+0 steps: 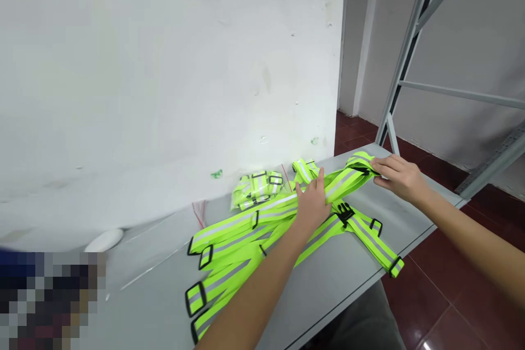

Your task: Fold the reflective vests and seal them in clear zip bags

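Observation:
Neon yellow-green straps [229, 229] with grey reflective stripes and black buckles lie fanned out on the grey table [143, 306]. My left hand [314, 202] is closed around the upper straps near their middle. My right hand [396, 175] pinches the looped far end of the same straps, lifted slightly at the table's right part. Below my hands, a black clip buckle [343, 213] sits on a strap that runs toward the table's front edge. Behind the straps, a clear bag [258, 188] holds more folded straps.
A white wall [172, 65] stands along the table's back. Flat clear plastic bags [164, 235] and a white rounded object [104, 240] lie at the left. A metal rack frame [404, 60] rises beyond the right end, above a red tiled floor [435, 290].

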A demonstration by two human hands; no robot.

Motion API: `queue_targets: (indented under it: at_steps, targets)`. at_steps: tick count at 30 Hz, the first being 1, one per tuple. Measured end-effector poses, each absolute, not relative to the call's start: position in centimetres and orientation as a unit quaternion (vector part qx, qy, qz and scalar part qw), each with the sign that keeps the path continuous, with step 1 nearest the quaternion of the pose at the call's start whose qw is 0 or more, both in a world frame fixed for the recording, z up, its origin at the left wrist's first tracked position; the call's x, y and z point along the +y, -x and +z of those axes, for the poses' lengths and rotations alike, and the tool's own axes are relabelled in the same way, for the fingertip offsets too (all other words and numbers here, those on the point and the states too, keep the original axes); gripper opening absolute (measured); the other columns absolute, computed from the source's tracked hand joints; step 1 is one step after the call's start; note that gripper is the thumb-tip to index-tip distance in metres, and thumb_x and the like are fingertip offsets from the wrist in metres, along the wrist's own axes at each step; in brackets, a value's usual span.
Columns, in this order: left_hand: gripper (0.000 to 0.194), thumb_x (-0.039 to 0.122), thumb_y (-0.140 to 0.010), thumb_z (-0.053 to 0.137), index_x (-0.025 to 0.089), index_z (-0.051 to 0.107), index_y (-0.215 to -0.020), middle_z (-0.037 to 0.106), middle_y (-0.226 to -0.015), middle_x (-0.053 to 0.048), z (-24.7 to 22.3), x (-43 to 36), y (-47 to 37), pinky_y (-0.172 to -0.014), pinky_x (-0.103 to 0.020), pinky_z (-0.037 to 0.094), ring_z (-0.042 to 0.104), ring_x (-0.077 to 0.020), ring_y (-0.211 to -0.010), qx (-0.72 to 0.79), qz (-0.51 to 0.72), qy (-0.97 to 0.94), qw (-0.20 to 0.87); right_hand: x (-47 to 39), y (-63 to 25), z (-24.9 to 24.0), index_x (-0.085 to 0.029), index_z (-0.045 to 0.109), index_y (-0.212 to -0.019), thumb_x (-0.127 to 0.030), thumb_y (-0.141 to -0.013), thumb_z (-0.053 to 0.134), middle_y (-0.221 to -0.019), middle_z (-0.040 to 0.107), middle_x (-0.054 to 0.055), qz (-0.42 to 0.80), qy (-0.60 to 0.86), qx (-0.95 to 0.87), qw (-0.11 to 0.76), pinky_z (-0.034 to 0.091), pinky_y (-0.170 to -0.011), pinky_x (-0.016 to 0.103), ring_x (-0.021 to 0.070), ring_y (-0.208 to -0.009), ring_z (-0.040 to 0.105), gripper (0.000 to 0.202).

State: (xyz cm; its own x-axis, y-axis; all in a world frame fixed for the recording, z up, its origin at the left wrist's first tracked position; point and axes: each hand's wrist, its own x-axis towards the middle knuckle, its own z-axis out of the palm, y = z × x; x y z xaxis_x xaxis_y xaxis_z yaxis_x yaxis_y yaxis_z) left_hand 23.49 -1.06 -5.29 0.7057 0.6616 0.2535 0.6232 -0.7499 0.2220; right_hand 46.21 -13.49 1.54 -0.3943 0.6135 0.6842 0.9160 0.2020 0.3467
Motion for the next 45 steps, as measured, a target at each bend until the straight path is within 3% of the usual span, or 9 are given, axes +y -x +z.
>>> queue_targets:
  at_steps: [4, 9, 15, 22, 26, 30, 33, 38, 45]
  targets:
    - [0.077, 0.01, -0.076, 0.058, 0.019, 0.026, -0.146, 0.064, -0.116, -0.011, -2.6, -0.2, -20.3, -0.113, -0.058, 0.018, 0.058, -0.0278, -0.112, 0.363, 0.17, -0.916, 0.012, -14.7, -44.6, 3.5, -0.019, 0.062, -0.11, -0.02, -0.086, 0.064, -0.092, 0.07, 0.006, -0.397, 0.473, -0.758, 0.208, 0.049, -0.067, 0.028, 0.0183, -0.084, 0.064, 0.024]
    - [0.076, 0.014, -0.075, 0.063, 0.02, 0.03, -0.143, 0.062, -0.117, -0.01, 0.9, 0.0, -13.8, -0.111, -0.053, 0.024, 0.056, -0.0273, -0.112, 0.38, 0.142, -0.911, -0.074, -16.0, -42.0, 3.3, -0.017, 0.061, -0.112, -0.018, -0.083, 0.068, -0.091, 0.07, 0.007, -0.393, 0.443, -0.773, 0.226, 0.051, -0.072, 0.028, 0.0188, -0.085, 0.065, 0.03]
    - [0.078, 0.002, -0.077, 0.05, 0.02, 0.024, -0.148, 0.062, -0.102, -0.008, 3.0, -2.4, -4.0, -0.076, -0.033, 0.046, 0.063, -0.0212, -0.085, 0.369, -0.022, -0.91, -0.187, -16.0, -36.5, 1.0, -0.014, 0.062, -0.108, -0.014, -0.085, 0.066, -0.089, 0.071, 0.008, -0.378, 0.381, -0.813, 0.227, 0.051, -0.076, 0.03, 0.0193, -0.087, 0.065, 0.024]
    - [0.059, 0.001, -0.084, 0.038, 0.024, 0.049, -0.137, 0.064, -0.094, -0.013, 5.4, -5.4, 5.0, -0.085, -0.05, 0.046, 0.061, -0.0298, -0.091, 0.44, -0.035, -0.854, -0.275, -12.6, -30.0, -2.6, -0.019, 0.06, -0.114, -0.018, -0.093, 0.052, -0.083, 0.069, 0.005, -0.292, 0.354, -0.847, 0.268, 0.051, -0.068, 0.027, 0.0151, -0.075, 0.064, 0.023]
    - [0.058, 0.002, -0.084, 0.042, 0.031, 0.052, -0.133, 0.064, -0.112, -0.012, 0.7, -4.4, 7.6, -0.104, -0.06, 0.032, 0.057, -0.0307, -0.108, 0.465, 0.026, -0.856, -0.223, -10.7, -29.5, -3.7, -0.023, 0.06, -0.114, -0.02, -0.094, 0.049, -0.08, 0.068, 0.003, -0.276, 0.369, -0.843, 0.277, 0.047, -0.063, 0.026, 0.0147, -0.07, 0.063, 0.023]
    - [0.05, 0.006, -0.087, 0.039, 0.025, 0.056, -0.13, 0.063, -0.118, -0.014, -4.7, -3.3, 8.4, -0.105, -0.062, 0.032, 0.054, -0.0318, -0.115, 0.505, -0.005, -0.846, -0.169, -9.7, -31.1, -4.6, -0.022, 0.061, -0.11, -0.017, -0.09, 0.055, -0.082, 0.068, 0.004, -0.332, 0.39, -0.818, 0.261, 0.043, -0.06, 0.026, 0.0163, -0.075, 0.061, 0.021]
    - [0.052, 0.006, -0.087, 0.038, 0.022, 0.051, -0.135, 0.054, -0.134, -0.015, -5.7, -3.1, 8.8, -0.107, -0.063, 0.027, 0.046, -0.033, -0.127, 0.518, -0.018, -0.845, -0.13, -9.5, -32.0, -5.2, -0.022, 0.062, -0.107, -0.016, -0.089, 0.057, -0.082, 0.068, 0.002, -0.333, 0.39, -0.827, 0.23, 0.041, -0.059, 0.026, 0.0157, -0.074, 0.059, 0.02]
    - [0.085, 0.029, -0.08, 0.06, 0.026, 0.015, -0.151, 0.011, -0.158, -0.012, -2.8, -3.6, 9.5, -0.11, -0.061, 0.022, 0.006, -0.0349, -0.145, 0.409, -0.047, -0.907, 0.09, -10.5, -31.4, -4.8, -0.02, 0.063, -0.107, -0.015, -0.092, 0.049, -0.083, 0.067, 0.005, -0.308, 0.395, -0.841, 0.204, 0.042, -0.063, 0.029, 0.0181, -0.074, 0.058, 0.021]
    - [0.095, 0.062, -0.087, 0.047, 0.022, -0.01, -0.151, 0.001, -0.158, -0.012, -0.2, -4.5, 1.3, -0.116, -0.046, 0.024, 0.002, -0.0268, -0.145, 0.304, 0.107, -0.932, 0.167, -11.0, -27.9, -3.2, -0.023, 0.06, -0.11, -0.006, -0.092, 0.042, -0.082, 0.066, 0.003, -0.322, 0.351, -0.857, 0.195, 0.049, -0.074, 0.034, 0.0189, -0.077, 0.059, 0.031]
